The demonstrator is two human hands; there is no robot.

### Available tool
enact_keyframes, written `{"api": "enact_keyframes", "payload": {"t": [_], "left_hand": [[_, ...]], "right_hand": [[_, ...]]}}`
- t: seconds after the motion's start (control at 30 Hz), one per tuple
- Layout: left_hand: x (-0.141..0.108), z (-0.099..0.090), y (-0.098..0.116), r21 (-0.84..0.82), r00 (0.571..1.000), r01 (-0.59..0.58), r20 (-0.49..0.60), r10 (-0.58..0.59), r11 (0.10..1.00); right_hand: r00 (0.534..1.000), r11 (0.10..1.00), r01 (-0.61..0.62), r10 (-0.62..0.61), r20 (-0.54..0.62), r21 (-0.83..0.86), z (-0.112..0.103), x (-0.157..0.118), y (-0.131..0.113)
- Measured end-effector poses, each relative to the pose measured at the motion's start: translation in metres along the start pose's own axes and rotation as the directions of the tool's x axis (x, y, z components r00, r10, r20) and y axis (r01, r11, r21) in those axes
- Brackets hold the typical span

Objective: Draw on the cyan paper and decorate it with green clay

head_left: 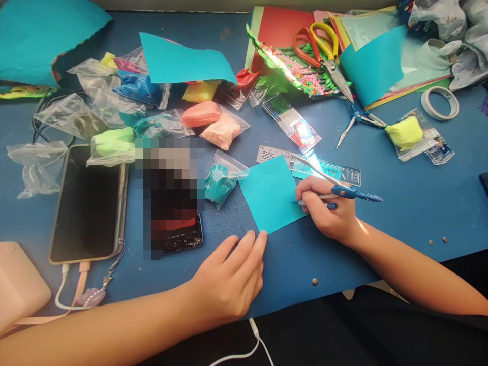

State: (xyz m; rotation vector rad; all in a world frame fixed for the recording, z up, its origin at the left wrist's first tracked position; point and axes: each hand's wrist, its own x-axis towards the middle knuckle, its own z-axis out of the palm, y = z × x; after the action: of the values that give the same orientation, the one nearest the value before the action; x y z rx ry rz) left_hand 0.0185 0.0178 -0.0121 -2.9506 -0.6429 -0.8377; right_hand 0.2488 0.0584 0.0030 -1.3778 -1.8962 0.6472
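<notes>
My right hand (324, 211) is closed round a drawing compass (356, 194) with a blue hinge, fingers pinching the small blue pencil in one of its legs. The pencil's tip rests on a square of turquoise paper (267, 193) lying flat on the table. My left hand (232, 277) lies with its fingers stretched out, fingertips at the paper's lower corner. Partly beneath the paper's upper right side is a clear ruler (343, 173). A bag of teal clay (220, 185) touches the paper's left edge.
Several bags of coloured clay (114, 140), a phone (89, 203) on cables and a partly blurred second phone (185, 239) lie to the left. Scissors (335, 76), a second compass (356, 117), white tape (440, 104) and coloured sheets (282, 30) are at the back right.
</notes>
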Motion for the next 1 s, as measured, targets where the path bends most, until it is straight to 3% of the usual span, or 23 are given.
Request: {"api": "enact_keyframes", "payload": {"t": [0.3,0.53,0.7,0.87,1.0], "left_hand": [[0.0,-0.002,0.0,0.009,1.0,-0.01,0.015,0.01,1.0],[0.0,-0.003,0.0,0.008,1.0,-0.008,0.026,0.008,1.0],[-0.001,-0.002,0.001,0.006,0.999,-0.013,0.029,0.013,1.0],[-0.001,-0.002,0.001,-0.002,1.0,-0.004,0.024,0.005,1.0],[-0.001,-0.003,0.001,-0.013,1.0,0.002,0.022,-0.001,1.0]], "right_hand": [[0.998,0.998,0.054,-0.053,0.039,-0.028,-0.001,0.001,-0.002],[1.0,1.0,-0.004,0.004,0.031,-0.012,0.0,0.001,-0.002],[0.99,0.996,0.092,-0.09,0.109,-0.015,-0.002,0.0,-0.004],[0.996,0.995,-0.051,0.045,0.075,0.085,-0.007,0.001,0.002],[0.984,0.994,-0.049,0.031,0.178,0.1,-0.013,0.003,0.007]]}}
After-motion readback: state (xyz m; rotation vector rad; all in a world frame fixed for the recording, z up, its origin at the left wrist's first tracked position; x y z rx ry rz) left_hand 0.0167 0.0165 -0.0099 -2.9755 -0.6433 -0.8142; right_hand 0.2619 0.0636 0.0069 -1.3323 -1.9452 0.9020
